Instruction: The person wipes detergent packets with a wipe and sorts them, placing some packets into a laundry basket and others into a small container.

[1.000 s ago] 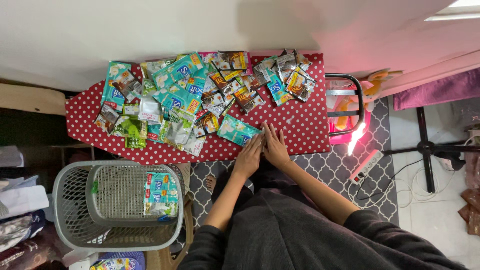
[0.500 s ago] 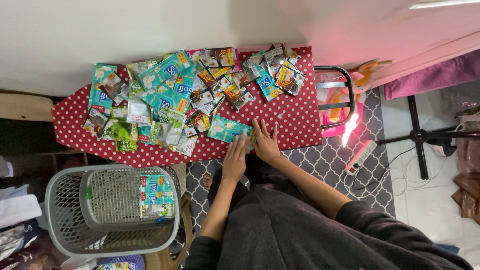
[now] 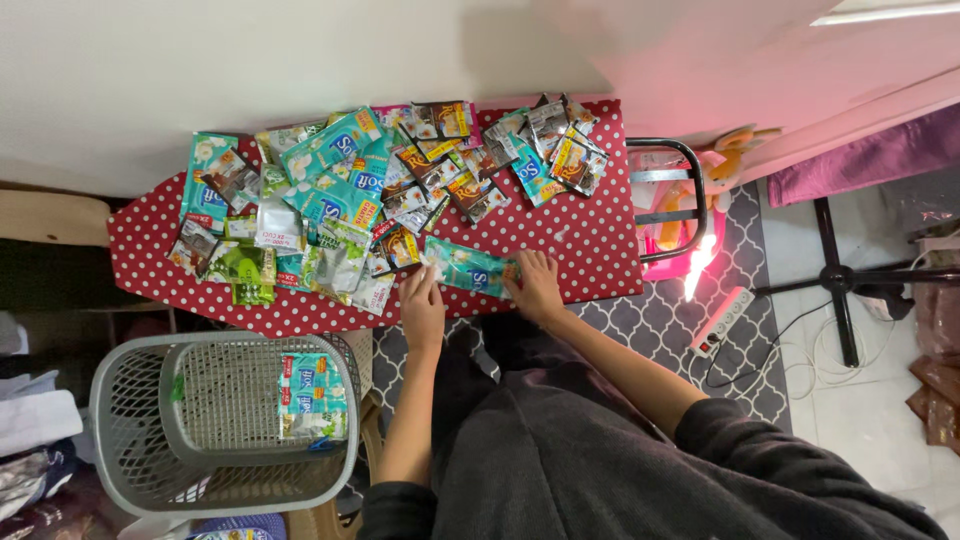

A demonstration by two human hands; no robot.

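From the head camera, looking straight down, a teal packet (image 3: 470,268) lies flat near the front edge of a red ironing board with white dots (image 3: 590,240), stretched sideways between the person's two hands. The left hand (image 3: 421,303) pinches the packet's left end with its fingertips, and the right hand (image 3: 536,283) grips the right end, fingers curled over the edge; both hands are closed on the packet. Just behind and to the left of the packet sits a loose heap of sachets (image 3: 350,190), teal, green, silver and brown, spread across most of the board up to the white wall. Below the board on the left stands a grey plastic laundry basket (image 3: 130,440) with a teal packet bundle (image 3: 312,397) lying inside it. To the right of the board, on a patterned grey rug (image 3: 660,330), lies a white power strip (image 3: 725,318).
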